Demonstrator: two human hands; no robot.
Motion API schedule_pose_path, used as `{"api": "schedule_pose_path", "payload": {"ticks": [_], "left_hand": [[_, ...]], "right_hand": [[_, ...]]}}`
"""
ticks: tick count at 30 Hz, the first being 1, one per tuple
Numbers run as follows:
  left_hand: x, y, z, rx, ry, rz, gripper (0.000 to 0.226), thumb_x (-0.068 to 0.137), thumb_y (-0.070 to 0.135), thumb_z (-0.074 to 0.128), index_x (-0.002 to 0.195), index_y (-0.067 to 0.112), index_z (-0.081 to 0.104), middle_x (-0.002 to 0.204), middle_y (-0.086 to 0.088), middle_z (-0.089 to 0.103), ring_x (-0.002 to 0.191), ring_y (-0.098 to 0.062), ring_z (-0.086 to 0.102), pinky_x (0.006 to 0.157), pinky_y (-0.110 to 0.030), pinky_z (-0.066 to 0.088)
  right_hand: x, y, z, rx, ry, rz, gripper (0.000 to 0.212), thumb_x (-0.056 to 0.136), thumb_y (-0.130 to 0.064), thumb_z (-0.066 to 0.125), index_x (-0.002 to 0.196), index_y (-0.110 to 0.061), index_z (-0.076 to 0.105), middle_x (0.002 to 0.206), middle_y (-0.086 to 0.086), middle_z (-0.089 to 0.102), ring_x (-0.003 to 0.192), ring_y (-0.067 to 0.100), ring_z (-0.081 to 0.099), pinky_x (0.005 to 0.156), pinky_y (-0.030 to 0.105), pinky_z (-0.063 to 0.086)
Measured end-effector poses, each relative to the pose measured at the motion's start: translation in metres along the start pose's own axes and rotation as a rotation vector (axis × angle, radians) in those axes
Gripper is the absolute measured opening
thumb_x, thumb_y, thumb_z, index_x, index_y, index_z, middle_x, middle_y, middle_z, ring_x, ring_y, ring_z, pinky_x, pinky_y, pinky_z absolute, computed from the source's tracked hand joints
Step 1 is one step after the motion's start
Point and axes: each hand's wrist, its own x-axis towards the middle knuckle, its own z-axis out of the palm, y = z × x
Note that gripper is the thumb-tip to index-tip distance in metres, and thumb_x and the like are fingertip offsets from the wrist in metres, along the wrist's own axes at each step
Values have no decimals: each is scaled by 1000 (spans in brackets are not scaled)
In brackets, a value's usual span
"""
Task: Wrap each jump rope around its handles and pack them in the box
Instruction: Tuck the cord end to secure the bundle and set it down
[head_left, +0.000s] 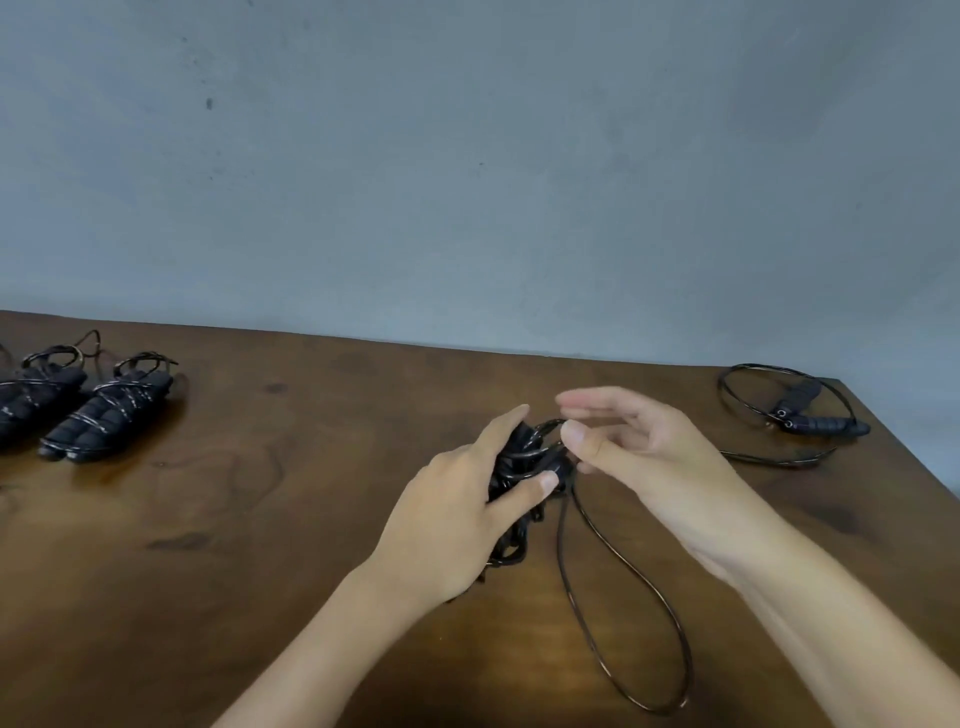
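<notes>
A long loose loop of black cord (623, 613) is seen nearest, laid on the wooden table (291, 519) between the two forearms and trailing toward the table's near edge. Just beyond it, a partly wrapped jump rope (519, 467) is gripped by the left hand (467, 519): the thumb is pressed across the dark handles and the fingers are curled round the far side of the bundle. The right hand (639, 457) is held just beside the bundle's upper end, its fingers spread and relaxed; the thumb tip lies close to a strand of cord, but whether the cord is pinched cannot be told, since that hand is blurred.

The table is of dark brown, glossy wood with visible grain. Behind it a plain grey-blue wall (467, 156) is seen.

Farther off to the left, two wrapped jump ropes (78, 410) are laid side by side, cord wound round their black handles. Far to the right, near the table's corner, an unwrapped jump rope (800, 415) is lying with its cord in loose loops around its handles.
</notes>
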Motion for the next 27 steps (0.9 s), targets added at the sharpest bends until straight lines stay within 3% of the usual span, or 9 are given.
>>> {"api": "schedule_pose_path", "payload": {"ticks": [3,6,10,13,16,18,21,24,27], "left_hand": [[-9,-9,-16,153,111,-24,72,100,57,55,163,43,21,122,13,67,102,-8,64,88,-33,54],[-16,-18,-34,228,179,-38,78,99,58,50,165,41,13,126,11,64,101,-12,65,84,-33,55],[-26,-35,-57,325,249,-48,81,97,55,50,166,39,12,112,5,67,81,-13,67,67,-29,56],[-32,-49,-73,428,351,4,81,93,52,55,164,27,28,92,0,66,55,-13,60,46,-23,43],[-36,-61,-84,522,424,71,86,87,47,68,162,19,36,86,-4,66,45,-8,46,43,-17,29],[-39,-66,-93,534,427,80,85,87,47,67,161,18,38,84,-6,65,46,-7,36,43,-14,19],[-43,-75,-104,521,396,47,76,95,55,49,162,21,36,78,-2,60,45,-8,33,43,-13,10],[-50,-84,-107,477,376,0,74,98,62,39,163,26,34,75,4,53,44,-10,39,41,-15,13],[-58,-89,-113,354,294,-79,76,97,67,34,166,39,17,87,8,55,62,-12,57,47,-26,41]], "right_hand": [[-7,-4,41,7,252,-28,25,81,-44,77,102,-32,70,97,-9,71,88,8,67,79,24,49],[-11,-10,75,139,243,41,11,90,-35,72,95,-25,74,81,-4,74,75,4,66,75,26,49],[-11,-15,106,301,206,160,16,93,-26,71,105,-19,77,95,1,79,94,14,74,95,36,56],[-11,-22,131,477,128,295,35,92,-36,67,113,-9,74,104,7,78,102,20,74,101,40,55],[-13,-31,152,621,90,347,40,96,-34,62,117,-1,70,106,11,78,103,21,75,100,38,54],[-15,-35,169,620,148,314,34,97,-30,61,117,-4,71,106,8,78,103,20,75,101,39,54],[-17,-37,191,573,317,218,24,97,-23,64,114,-7,72,101,6,79,100,19,75,99,39,56],[-15,-41,206,665,408,113,21,96,-15,65,112,-3,71,101,10,78,100,22,75,96,35,58],[-13,-44,220,796,406,52,30,92,-17,65,114,3,69,104,15,76,100,23,74,94,32,59]]}}
